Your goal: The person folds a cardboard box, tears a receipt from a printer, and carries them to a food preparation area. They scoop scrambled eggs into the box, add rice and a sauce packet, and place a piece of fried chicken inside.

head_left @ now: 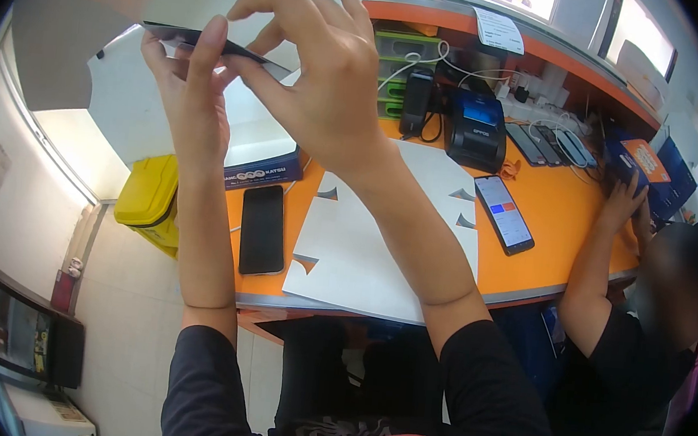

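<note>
A thin dark flat piece (183,35), seen nearly edge-on, is held up above the desk's far left part. My left hand (189,93) grips it from below, thumb on the near side and fingers behind. At its right end my right hand (321,72) pinches the edge with thumb and a finger, its other fingers raised. What kind of thing it is, I cannot make out. Below my forearms lies a white sheet (363,245) with curved cut-outs. A black phone (262,231) rests left of the sheet, and a phone with a lit screen (503,216) to its right.
On the orange desk (542,262) stand a black printer (477,129) and several phones with cables (541,144). A blue box (263,171) sits at the left, beside a yellow bin (147,199). At the right, another person's hands (621,206) touch a blue-and-orange box (644,160).
</note>
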Tool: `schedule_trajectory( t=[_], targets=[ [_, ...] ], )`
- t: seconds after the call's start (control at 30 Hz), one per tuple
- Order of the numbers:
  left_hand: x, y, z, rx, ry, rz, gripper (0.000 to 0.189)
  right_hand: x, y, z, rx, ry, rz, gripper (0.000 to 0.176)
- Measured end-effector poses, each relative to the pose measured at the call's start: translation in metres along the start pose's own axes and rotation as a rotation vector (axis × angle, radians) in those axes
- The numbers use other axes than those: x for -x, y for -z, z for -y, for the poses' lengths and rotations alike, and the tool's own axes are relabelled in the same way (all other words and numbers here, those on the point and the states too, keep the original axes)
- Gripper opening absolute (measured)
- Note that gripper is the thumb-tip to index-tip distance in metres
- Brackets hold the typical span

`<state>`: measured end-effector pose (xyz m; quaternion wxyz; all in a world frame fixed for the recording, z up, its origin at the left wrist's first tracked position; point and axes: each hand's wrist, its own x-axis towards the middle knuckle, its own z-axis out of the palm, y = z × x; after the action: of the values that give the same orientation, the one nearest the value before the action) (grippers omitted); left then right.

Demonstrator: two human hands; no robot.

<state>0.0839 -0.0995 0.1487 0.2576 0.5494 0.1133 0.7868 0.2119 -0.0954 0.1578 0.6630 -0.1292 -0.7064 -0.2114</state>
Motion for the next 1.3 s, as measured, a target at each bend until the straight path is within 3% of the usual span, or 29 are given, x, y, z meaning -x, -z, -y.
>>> schedule_trajectory(
  t=[0.13, 0.23, 0.3, 0.37, 0.5, 0.63, 0.73, 0.83, 0.93, 1.03, 1.13, 1.23, 1.3],
  targets=[
    [-0.01, 0.013, -0.003, -0.14, 0.035, 0.013, 0.057, -0.009, 0.016, 0.001, -0.109, -0.04, -0.131, 0.032],
    [-0.02, 0.029, -0.009, -0.339, 0.174, 0.103, 0.063, -0.012, 0.041, -0.023, 0.082, -0.145, -0.312, 0.031],
    [-0.021, 0.039, -0.011, -0.318, 0.215, 0.173, 0.068, -0.014, 0.051, -0.036, -0.081, -0.444, -0.267, 0.038],
    [-0.024, 0.049, -0.012, -0.284, 0.254, 0.234, 0.072, -0.018, 0.062, -0.04, -0.359, -0.831, -0.061, 0.05],
    [-0.027, 0.06, -0.005, -0.3, 0.287, 0.286, 0.073, -0.006, 0.055, -0.058, -0.354, -0.907, 0.302, 0.068],
    [-0.024, 0.041, -0.01, -0.314, 0.27, 0.11, 0.067, 0.009, 0.024, -0.068, -0.512, -0.821, 0.125, 0.068],
    [-0.027, 0.048, -0.005, -0.252, 0.28, 0.021, 0.057, 0.001, 0.019, -0.061, -0.91, -0.794, 0.047, 0.068],
    [-0.03, 0.05, -0.001, -0.188, 0.3, -0.055, 0.044, 0.003, 0.019, -0.059, -0.6, -0.897, 0.096, 0.068],
    [-0.037, 0.062, 0.006, -0.132, 0.326, -0.005, 0.045, 0.002, 0.025, -0.056, -0.465, -0.876, 0.178, 0.07],
    [-0.033, 0.049, -0.001, -0.105, 0.268, 0.081, 0.05, 0.012, 0.015, -0.054, -0.585, -0.835, -0.113, 0.048],
    [-0.028, 0.057, -0.007, -0.208, 0.272, 0.144, 0.058, 0.01, 0.022, -0.057, -0.536, -1.031, 0.16, 0.065],
    [-0.028, 0.096, -0.004, -0.119, 0.222, 0.36, 0.076, 0.013, 0.012, -0.059, -0.766, -1.033, 0.019, 0.062],
    [-0.023, 0.091, -0.015, -0.287, 0.083, 0.414, 0.085, 0.01, 0.021, -0.051, -0.847, -1.106, 0.06, 0.068]
  ],
)
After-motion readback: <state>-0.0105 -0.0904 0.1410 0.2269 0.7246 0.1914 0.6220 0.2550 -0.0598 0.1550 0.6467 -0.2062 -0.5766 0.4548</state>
